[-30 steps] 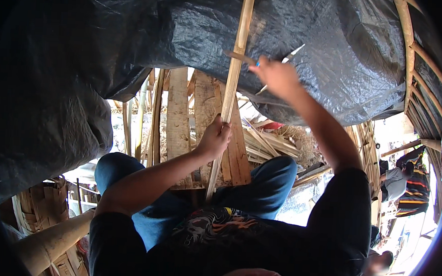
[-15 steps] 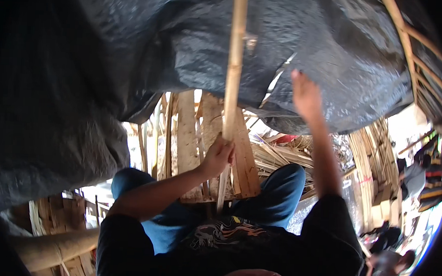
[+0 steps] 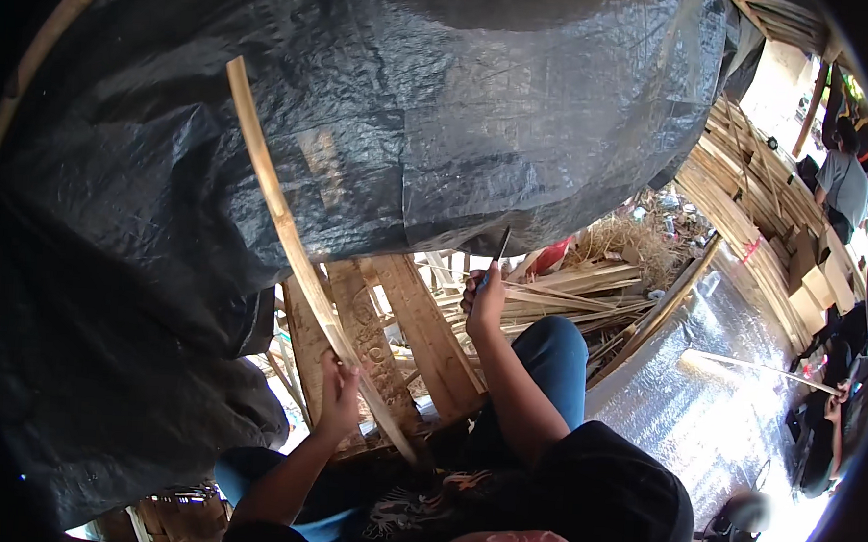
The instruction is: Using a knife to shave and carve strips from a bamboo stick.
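A long, pale bamboo strip (image 3: 284,224) slants from my lap up to the far left, its far end raised in front of a black tarp. My left hand (image 3: 340,396) is closed round its lower part. To the right of the strip, my right hand (image 3: 486,298) grips a knife (image 3: 503,245) by the handle, with the narrow dark blade pointing up and away. Blade and strip are apart. Between my knees lie rough wooden planks (image 3: 422,319), below both hands.
Black tarp (image 3: 521,109) hangs across the far side. Split bamboo pieces (image 3: 570,298) lie beyond my right knee, beside a shiny silver sheet (image 3: 681,421). Bundled bamboo strips (image 3: 741,218) lie farther right. One person (image 3: 841,184) is at the far right; another person's hand (image 3: 835,390) holds a strip.
My right hand has come down and left from its raised position, knife still in it. The bamboo strip has tilted from nearly upright to leaning left, and my left hand has moved left and lower.
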Action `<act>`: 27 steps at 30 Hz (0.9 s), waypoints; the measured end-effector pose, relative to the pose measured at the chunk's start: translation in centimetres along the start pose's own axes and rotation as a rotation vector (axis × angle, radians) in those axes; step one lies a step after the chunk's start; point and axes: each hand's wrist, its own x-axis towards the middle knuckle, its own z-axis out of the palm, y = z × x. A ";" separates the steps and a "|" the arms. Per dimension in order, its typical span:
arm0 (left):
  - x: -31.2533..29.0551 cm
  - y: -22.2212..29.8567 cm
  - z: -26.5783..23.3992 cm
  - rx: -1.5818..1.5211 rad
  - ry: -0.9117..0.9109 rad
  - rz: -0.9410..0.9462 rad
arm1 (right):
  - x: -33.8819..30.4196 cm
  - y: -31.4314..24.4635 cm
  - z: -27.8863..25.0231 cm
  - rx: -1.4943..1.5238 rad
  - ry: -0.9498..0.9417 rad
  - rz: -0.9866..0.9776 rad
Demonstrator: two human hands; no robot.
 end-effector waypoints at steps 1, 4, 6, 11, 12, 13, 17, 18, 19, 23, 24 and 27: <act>0.9 -0.4 -0.3 0.202 0.086 0.113 | 0.1 -0.6 -0.7 0.054 0.015 0.070; 2.4 2.7 0.0 0.166 0.243 -0.042 | 0.2 -0.2 -1.3 0.092 0.093 0.126; 2.3 3.1 -2.3 -0.053 0.402 -0.056 | -0.3 1.2 0.8 0.052 0.018 0.141; 4.3 5.7 -0.4 0.052 0.403 0.085 | 1.0 -0.6 -0.8 0.051 0.008 0.126; 5.0 5.8 -0.8 0.054 0.411 0.082 | 1.2 -0.6 -0.8 -0.040 0.017 0.081; 5.4 6.2 -1.7 0.063 0.398 0.103 | 0.9 0.1 0.1 -0.142 0.002 0.051; 8.2 5.2 -4.8 0.038 0.302 0.053 | 0.7 1.7 -2.8 -0.315 0.010 0.140; 9.0 6.2 -4.4 -0.016 0.278 -0.023 | -0.7 0.8 -2.0 -0.216 -0.029 0.240; 10.9 4.1 -5.6 0.082 0.097 0.247 | -0.2 1.6 -3.0 -0.224 -0.049 0.231; 14.7 7.7 -6.4 0.036 0.087 0.069 | -1.6 2.7 -1.4 -0.399 -0.193 0.019; 14.3 9.0 -6.6 0.022 0.084 0.009 | -2.3 2.7 -0.4 -0.490 -0.197 -0.086; 15.8 10.7 -8.2 -0.008 0.077 0.055 | -3.4 3.0 2.7 -0.689 -0.285 -0.279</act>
